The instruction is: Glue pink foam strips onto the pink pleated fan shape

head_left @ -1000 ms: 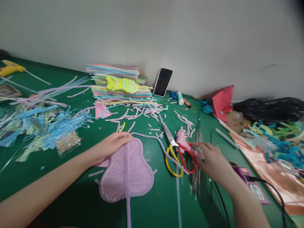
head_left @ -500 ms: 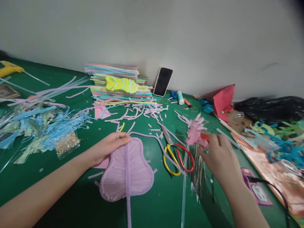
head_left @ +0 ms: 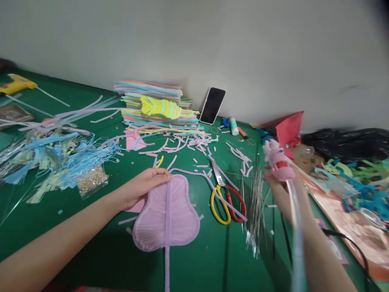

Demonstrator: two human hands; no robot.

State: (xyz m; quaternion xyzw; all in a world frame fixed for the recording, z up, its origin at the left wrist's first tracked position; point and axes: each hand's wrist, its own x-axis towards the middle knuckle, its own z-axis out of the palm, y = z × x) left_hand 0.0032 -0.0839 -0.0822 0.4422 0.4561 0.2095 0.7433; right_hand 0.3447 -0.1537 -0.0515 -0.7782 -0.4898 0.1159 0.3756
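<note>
My left hand (head_left: 142,185) lies flat on the top edge of a pink fan-shaped piece (head_left: 166,215) with a lilac stem, on the green table (head_left: 100,227). Its fingers are stretched along the rim. My right hand (head_left: 281,190) is raised above the table at the right and grips a pink tufted piece (head_left: 277,160) fixed on a long clear stick (head_left: 296,231) that runs down toward me; both are smeared by motion. Between my hands lie scissors (head_left: 226,194) with one yellow and one red handle.
A bundle of thin clear wires (head_left: 255,202) lies beside the scissors. At the back: a stack of coloured foam sheets (head_left: 158,105), a phone (head_left: 212,105) leaning on the wall, pink scraps. Blue tassels (head_left: 60,156) and gold beads lie left; coloured cut-outs and a black bag right.
My right hand picked the pink tufted piece up from beside the scissors and lifted it up and to the right with its stick. My left hand stayed on the fan.
</note>
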